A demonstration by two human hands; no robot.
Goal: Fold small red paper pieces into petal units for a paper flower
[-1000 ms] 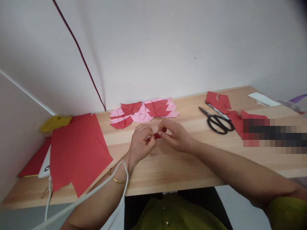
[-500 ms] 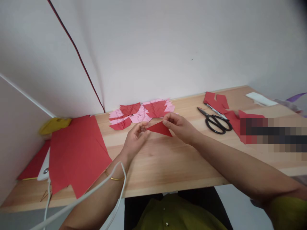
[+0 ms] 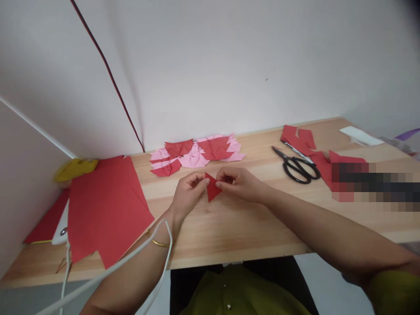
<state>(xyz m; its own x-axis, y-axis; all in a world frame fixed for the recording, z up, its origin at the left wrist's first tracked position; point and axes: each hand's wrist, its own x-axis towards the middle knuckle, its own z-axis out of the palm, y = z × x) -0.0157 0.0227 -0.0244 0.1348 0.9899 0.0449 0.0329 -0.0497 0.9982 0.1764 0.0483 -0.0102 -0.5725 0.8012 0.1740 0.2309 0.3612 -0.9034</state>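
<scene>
A small red paper triangle (image 3: 212,189) hangs point down between my two hands, just above the wooden table (image 3: 236,218). My left hand (image 3: 187,194) pinches its left corner. My right hand (image 3: 239,183) pinches its right side with thumb and fingers closed. A gold bangle (image 3: 158,243) sits on my left wrist. Behind my hands lies a row of folded red and pink paper pieces (image 3: 197,155) against the wall.
Large red paper sheets (image 3: 105,210) cover the table's left part, near a yellow object (image 3: 75,168). Black scissors (image 3: 297,165) and red paper scraps (image 3: 305,142) lie at the right. A white cable (image 3: 108,273) runs across my left forearm.
The folded red paper was opened into a wide flat triangle half a second ago. Now it is folded narrower, pointing down, and my hands have drawn closer together.
</scene>
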